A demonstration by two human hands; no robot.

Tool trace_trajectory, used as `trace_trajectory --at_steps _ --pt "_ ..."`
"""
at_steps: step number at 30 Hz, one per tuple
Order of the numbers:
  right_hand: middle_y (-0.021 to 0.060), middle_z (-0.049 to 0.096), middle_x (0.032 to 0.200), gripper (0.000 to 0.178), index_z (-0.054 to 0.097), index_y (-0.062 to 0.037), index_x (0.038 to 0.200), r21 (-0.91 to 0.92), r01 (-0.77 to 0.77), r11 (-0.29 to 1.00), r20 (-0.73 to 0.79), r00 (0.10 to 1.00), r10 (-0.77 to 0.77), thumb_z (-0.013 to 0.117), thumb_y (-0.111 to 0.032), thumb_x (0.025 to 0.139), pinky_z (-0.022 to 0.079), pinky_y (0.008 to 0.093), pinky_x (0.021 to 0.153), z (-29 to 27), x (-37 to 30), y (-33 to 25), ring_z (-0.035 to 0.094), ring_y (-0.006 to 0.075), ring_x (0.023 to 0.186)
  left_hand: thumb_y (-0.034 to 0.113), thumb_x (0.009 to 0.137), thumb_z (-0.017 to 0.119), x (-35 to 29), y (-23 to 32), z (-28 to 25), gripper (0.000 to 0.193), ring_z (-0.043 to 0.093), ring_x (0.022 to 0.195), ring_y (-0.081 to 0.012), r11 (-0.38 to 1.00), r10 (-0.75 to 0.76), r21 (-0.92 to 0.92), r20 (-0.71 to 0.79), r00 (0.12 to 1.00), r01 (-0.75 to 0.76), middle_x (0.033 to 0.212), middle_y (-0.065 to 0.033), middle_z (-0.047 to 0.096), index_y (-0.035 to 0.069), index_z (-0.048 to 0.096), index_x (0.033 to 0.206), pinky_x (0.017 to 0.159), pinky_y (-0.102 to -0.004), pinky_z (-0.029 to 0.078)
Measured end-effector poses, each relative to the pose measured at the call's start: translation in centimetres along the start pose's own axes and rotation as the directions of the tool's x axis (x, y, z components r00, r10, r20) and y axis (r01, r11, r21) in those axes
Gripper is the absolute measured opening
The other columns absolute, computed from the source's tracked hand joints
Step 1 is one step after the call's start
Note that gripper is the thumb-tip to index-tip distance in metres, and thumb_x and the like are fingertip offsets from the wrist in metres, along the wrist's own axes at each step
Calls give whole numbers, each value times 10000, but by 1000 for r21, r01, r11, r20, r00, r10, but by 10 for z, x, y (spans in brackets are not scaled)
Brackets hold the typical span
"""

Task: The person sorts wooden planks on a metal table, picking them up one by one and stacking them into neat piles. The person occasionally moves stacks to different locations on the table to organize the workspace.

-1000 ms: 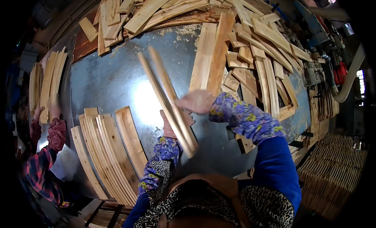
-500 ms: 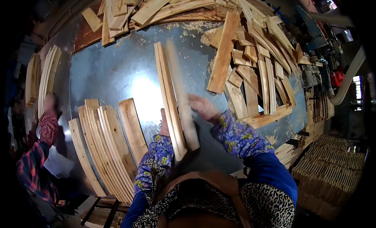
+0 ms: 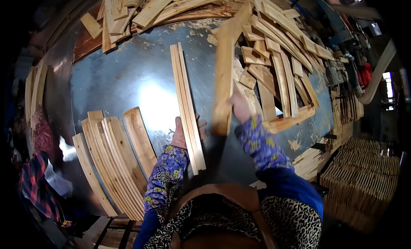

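My left hand (image 3: 179,135) is closed around a small bundle of narrow wooden strips (image 3: 185,99) that stands on edge over the metal table. Its thumb shows on the left side and its fingertips come round the right. My right hand (image 3: 240,107) grips the right edge of a wider wooden plank (image 3: 222,82), partly blurred, near its lower end. That plank is apart from the bundle, at the left border of a loose heap of boards (image 3: 267,71).
Several long boards (image 3: 113,159) lie side by side at the left on the blue-grey table (image 3: 124,82). More offcuts (image 3: 158,9) are piled at the far edge. A co-worker's sleeve (image 3: 43,135) and a stack of strips (image 3: 38,88) are at far left. Bundled slats (image 3: 357,180) stand at right.
The blurred strip has joined the bundle in my left hand. My right hand has left it, moved right and taken hold of the wide plank, which has shifted left and nearer.
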State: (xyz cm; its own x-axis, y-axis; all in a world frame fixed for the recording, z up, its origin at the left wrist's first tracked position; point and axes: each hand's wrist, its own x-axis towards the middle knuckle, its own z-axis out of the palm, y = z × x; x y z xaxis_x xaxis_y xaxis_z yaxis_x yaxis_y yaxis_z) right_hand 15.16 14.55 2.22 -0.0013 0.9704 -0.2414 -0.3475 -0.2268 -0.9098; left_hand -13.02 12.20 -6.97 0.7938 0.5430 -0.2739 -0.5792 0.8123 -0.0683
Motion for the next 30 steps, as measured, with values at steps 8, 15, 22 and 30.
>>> trace_trajectory --at_steps 8,15,22,30 --pt "132 718 1204 463 650 -9 1308 276 204 939 -496 867 -43 688 -373 1025 578 421 990 -146 -172 87 702 292 1142 537 1022 719 -21 -69 4 648 780 1062 -324 962 232 211 -313 921 -171 1229 -181 756 49 601 1432 865 -498 702" --pt "156 741 1268 731 650 76 1377 31 -260 965 -946 304 112 828 -442 892 554 426 1034 -307 -185 47 701 347 1164 314 954 813 -66 -72 9 667 767 1070 -373 919 160 391 -468 869 41 1261 -207 734 -19 554 1471 911 -515 679" --pt "144 721 1194 521 593 45 1424 -61 244 968 -939 315 -139 746 -184 981 619 389 840 -137 -233 19 727 266 987 131 859 767 -95 -91 42 696 741 1002 -293 575 502 818 -369 782 16 1204 -204 715 -93 487 1456 881 -424 641" --pt "229 618 1439 727 444 35 1566 -698 -267 665 -386 922 -35 719 -322 996 572 429 1036 -41 -214 46 662 340 1246 318 819 864 -102 -149 86 988 588 1378 -434 -18 803 790 -354 479 613 1491 -336 570 -115 397 1575 1225 -444 437"
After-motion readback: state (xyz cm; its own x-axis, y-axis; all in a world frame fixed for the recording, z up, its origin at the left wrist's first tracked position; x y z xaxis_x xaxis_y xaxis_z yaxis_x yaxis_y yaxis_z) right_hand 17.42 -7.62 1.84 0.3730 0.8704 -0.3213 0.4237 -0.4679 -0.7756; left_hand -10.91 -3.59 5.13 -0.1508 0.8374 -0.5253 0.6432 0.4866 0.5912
